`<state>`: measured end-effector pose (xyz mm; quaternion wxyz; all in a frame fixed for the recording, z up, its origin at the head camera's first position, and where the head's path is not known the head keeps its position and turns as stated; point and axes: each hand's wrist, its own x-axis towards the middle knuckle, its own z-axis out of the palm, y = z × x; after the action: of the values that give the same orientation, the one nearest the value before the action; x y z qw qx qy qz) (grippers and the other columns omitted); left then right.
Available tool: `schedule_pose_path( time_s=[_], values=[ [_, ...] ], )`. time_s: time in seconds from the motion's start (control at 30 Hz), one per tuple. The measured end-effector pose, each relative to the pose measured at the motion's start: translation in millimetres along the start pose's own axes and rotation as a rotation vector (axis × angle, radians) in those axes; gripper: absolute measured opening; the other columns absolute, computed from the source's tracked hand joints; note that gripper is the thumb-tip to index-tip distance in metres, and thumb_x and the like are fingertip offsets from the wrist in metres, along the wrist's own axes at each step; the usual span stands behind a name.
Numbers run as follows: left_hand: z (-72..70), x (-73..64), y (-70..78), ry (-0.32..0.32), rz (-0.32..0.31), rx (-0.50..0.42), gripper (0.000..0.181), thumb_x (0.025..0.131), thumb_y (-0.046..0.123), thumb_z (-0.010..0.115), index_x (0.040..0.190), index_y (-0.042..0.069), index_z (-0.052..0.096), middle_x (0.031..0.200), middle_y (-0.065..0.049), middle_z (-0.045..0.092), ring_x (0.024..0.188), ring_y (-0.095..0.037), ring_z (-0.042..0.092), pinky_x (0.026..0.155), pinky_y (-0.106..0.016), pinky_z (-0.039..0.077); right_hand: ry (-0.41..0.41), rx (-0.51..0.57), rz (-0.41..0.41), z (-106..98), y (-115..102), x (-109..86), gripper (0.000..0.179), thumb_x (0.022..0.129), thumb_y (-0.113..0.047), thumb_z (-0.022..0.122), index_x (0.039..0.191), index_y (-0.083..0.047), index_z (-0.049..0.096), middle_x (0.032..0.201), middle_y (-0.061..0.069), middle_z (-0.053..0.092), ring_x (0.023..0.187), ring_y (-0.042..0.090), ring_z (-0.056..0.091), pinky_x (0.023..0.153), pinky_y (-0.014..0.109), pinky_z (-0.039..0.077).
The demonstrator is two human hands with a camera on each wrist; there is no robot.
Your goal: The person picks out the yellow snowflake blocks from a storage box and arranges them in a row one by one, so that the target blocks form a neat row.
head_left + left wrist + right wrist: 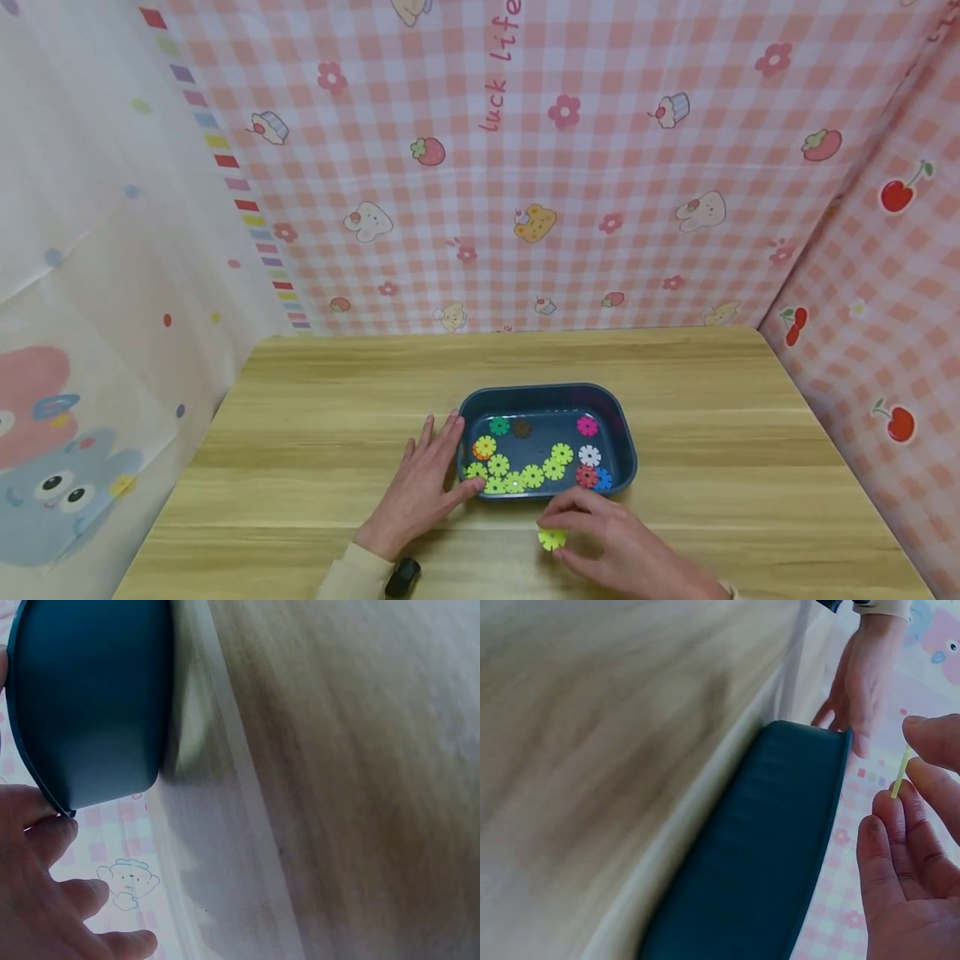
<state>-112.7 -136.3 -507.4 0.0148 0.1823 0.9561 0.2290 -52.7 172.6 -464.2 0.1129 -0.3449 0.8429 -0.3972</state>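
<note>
A dark blue bin (547, 400) stands on the table with small notched plastic discs in it. Yellow-green discs (532, 476) lie along its front; others are orange, green, brown, pink, white, red and blue. My left hand (420, 483) rests at the bin's left end, fingers spread and fairly straight, the thumb over the front left corner. In the left wrist view, fingertips touch the rim of the bin (97, 705). My right hand (622, 537) pinches one yellow-green notched disc (552, 540) between thumb and fingers, just in front of the bin. The right wrist view shows that disc (901, 772) edge-on.
The wooden table (720, 467) extends to both sides of the bin. Behind it hangs a pink checked cloth (465, 200); further printed cloths close off the left and right. A black band (402, 577) is on the left wrist.
</note>
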Motion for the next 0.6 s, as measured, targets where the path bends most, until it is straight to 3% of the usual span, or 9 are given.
schedule_pose_path(
  time_s=[0.37, 0.6],
  values=[
    [0.0, 0.3, 0.3, 0.005, 0.003, -0.001, 0.092, 0.097, 0.059, 0.063, 0.164, 0.007, 0.028, 0.17, -0.012, 0.023, 0.156, -0.043, 0.013, 0.12, -0.069, 0.019, -0.079, 0.107, 0.032, 10.4, 13.7, -0.2, 0.027, 0.103, -0.035, 0.065, 0.127, -0.024, 0.073, 0.125, -0.016, 0.058, 0.112, 0.004, 0.055, 0.092, 0.022, 0.056],
    [0.8, 0.8, 0.5, 0.009, 0.002, -0.003, 0.091, 0.097, 0.059, 0.063, 0.164, 0.007, 0.027, 0.17, -0.012, 0.024, 0.156, -0.044, 0.014, 0.12, -0.069, 0.019, -0.134, 0.053, 0.023, 16.5, 20.8, 0.2, 0.028, 0.104, -0.035, 0.064, 0.129, -0.025, 0.072, 0.127, -0.017, 0.058, 0.112, 0.003, 0.054, 0.092, 0.022, 0.055]
  ],
)
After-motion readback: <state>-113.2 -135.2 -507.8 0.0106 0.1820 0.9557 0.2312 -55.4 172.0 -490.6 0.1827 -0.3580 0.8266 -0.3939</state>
